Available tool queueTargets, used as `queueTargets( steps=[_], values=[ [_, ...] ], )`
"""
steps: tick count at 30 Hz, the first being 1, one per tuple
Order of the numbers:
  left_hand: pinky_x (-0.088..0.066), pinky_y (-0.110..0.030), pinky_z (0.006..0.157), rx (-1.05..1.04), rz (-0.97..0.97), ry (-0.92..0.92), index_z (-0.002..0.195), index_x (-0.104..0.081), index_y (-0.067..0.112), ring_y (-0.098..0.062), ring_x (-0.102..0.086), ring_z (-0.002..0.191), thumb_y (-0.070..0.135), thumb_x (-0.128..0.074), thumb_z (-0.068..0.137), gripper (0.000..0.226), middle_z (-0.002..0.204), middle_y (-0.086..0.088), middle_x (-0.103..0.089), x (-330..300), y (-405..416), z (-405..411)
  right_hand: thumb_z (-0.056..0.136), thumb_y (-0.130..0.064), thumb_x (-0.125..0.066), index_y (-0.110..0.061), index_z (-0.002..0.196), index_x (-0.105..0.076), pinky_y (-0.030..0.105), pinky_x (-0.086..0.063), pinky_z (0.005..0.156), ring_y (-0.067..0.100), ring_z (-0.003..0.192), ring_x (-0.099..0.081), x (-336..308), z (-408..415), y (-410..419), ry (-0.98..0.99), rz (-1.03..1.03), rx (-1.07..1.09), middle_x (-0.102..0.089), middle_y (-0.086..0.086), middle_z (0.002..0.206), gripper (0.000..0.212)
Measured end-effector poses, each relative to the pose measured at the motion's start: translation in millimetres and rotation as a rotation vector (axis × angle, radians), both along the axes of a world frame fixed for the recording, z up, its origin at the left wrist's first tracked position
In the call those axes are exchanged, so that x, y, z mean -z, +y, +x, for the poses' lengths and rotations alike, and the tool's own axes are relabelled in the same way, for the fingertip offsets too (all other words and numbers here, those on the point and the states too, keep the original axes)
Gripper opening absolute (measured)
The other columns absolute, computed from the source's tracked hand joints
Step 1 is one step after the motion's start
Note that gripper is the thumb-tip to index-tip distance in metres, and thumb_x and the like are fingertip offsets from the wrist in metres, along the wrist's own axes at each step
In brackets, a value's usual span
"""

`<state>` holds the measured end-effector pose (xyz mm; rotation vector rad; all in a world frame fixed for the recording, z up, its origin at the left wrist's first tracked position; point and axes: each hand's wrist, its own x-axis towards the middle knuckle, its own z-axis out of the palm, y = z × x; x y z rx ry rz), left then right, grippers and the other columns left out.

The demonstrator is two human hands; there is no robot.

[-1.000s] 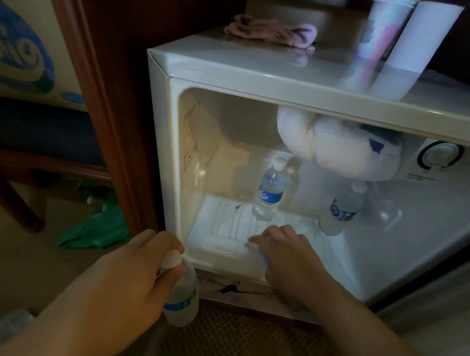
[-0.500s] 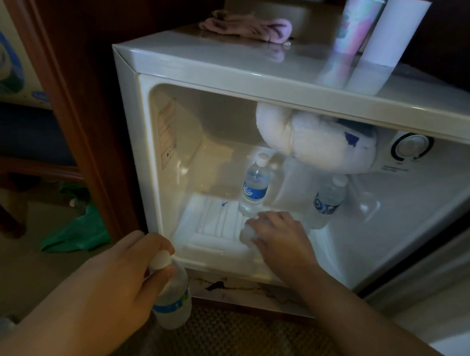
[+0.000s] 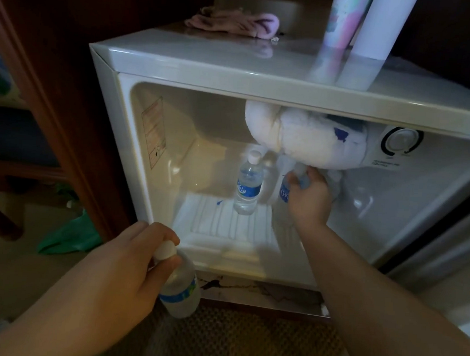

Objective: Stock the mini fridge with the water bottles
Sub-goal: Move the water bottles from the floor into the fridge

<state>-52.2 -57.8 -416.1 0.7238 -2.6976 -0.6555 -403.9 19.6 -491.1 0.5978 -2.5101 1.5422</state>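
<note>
Head view: right hand [image 3: 309, 198] grip hides a blurred bottle [image 3: 284, 192]; left hand [image 3: 127, 265] grips another bottle [image 3: 181, 291].

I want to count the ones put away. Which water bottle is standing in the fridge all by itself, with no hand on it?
The upright bottle at the back. The right hand grips another beside it; the left hand holds a third outside.

pink cloth [image 3: 233, 23], two tall cups [image 3: 348, 19] (upright), green bag [image 3: 68, 235]
</note>
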Motion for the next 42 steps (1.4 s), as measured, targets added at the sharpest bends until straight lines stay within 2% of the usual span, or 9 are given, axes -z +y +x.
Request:
queueTargets(
  steps=[4,8,15,20,26,30,34,36,42],
  values=[
    [-0.042,-0.015,0.061,0.010,-0.001,-0.004,0.106,-0.050,0.049,0.011,-0.056,0.092,0.044,-0.059,0.092,0.017,0.106,0.034,-0.045,-1,-1,1,0.098,-0.042,-0.058,-0.010,0.128,-0.059,0.028,-0.038,0.091,0.032,0.119,-0.059,-5,-16,-18,-0.060,0.099,0.110,-0.064,0.010,0.130,0.043],
    [-0.043,-0.016,0.062,0.028,-0.009,-0.005,0.106,-0.048,0.052,0.011,-0.055,0.089,0.061,-0.041,0.086,0.023,0.106,0.035,-0.044,-2,-1,1,0.101,-0.046,-0.051,-0.004,0.129,-0.054,0.036,-0.044,0.097,0.034,0.120,-0.059,-5,-24,-33,-0.089,0.158,0.163,-0.062,0.015,0.132,0.050],
    [-0.051,-0.020,0.069,0.009,-0.034,-0.008,0.110,-0.046,0.054,0.005,-0.059,0.081,0.047,-0.054,0.094,0.019,0.098,0.027,-0.050,-4,-9,-2,0.097,-0.039,-0.059,0.006,0.134,-0.047,0.041,-0.048,0.093,0.039,0.113,-0.060,5,-11,-31,0.202,0.268,0.204,-0.058,0.026,0.129,0.059],
    [-0.053,-0.025,0.074,0.013,-0.008,-0.015,0.109,-0.047,0.050,0.000,-0.060,0.082,0.045,-0.051,0.095,0.015,0.100,0.023,-0.051,-3,-7,-7,0.097,-0.034,-0.058,0.016,0.116,-0.056,0.048,-0.039,0.101,0.045,0.111,-0.056,-1,-11,-28,0.386,0.437,0.230,-0.061,0.035,0.114,0.054],
    [-0.052,-0.022,0.079,0.018,0.007,-0.044,0.112,-0.043,0.051,0.002,-0.058,0.089,0.048,-0.046,0.098,0.015,0.105,0.025,-0.049,-3,-6,-12,0.090,-0.027,-0.067,0.005,0.122,-0.057,0.048,-0.045,0.100,0.041,0.114,-0.054,-2,-7,-15,0.284,0.220,0.174,-0.059,0.025,0.119,0.046],
    [-0.053,-0.025,0.079,0.035,0.019,-0.049,0.112,-0.041,0.052,0.001,-0.058,0.090,0.052,-0.042,0.098,0.015,0.107,0.025,-0.049,-4,-7,-13,0.085,-0.016,-0.070,-0.004,0.129,-0.055,0.036,-0.046,0.101,0.027,0.115,-0.051,20,24,1,0.243,-0.026,0.175,-0.050,0.015,0.124,0.049],
    [-0.052,-0.025,0.079,0.034,0.026,-0.047,0.112,-0.041,0.052,0.001,-0.058,0.090,0.053,-0.042,0.098,0.014,0.106,0.026,-0.049,-5,-8,-14,0.085,-0.019,-0.070,-0.014,0.123,-0.055,0.031,-0.050,0.089,0.013,0.098,-0.053,50,63,-8,0.083,-0.015,-0.080,-0.051,0.003,0.113,0.042],
    [-0.052,-0.023,0.077,0.016,0.020,-0.039,0.112,-0.043,0.051,0.000,-0.059,0.088,0.050,-0.044,0.098,0.014,0.105,0.025,-0.049,-5,-8,-15,0.082,-0.028,-0.076,-0.016,0.128,-0.052,0.028,-0.047,0.086,0.014,0.099,-0.057,56,65,-26,-0.056,0.037,-0.166,-0.050,0.001,0.115,0.053],
    [-0.052,-0.023,0.079,-0.002,0.005,-0.045,0.111,-0.043,0.052,0.002,-0.058,0.088,0.049,-0.047,0.097,0.015,0.105,0.025,-0.050,-5,-8,-16,0.076,-0.035,-0.084,-0.010,0.135,-0.042,0.035,-0.053,0.087,0.028,0.104,-0.061,62,50,-79,-0.258,0.103,-0.099,-0.051,0.009,0.122,0.076]
  ],
)
